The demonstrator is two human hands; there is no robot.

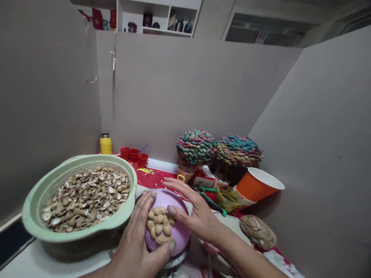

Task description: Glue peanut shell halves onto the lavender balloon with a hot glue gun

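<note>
A shallow purple dish sits low in the middle of the head view with several unshelled peanuts clustered on it. My left hand lies along the dish's left side, fingers stretched out, its thumb by the front peanuts. From the right, my right hand reaches over the dish with fingers apart. Its thumb tip is at the peanuts' right edge; whether it presses on one I cannot tell. To the left stands a green colander holding a heap of empty shell halves.
Behind are a yellow bottle and red cups. On the right stand two multicoloured domed crafts, green-handled pliers, a yellow cup, an orange paper tub and a twine bundle. Grey panels enclose the table.
</note>
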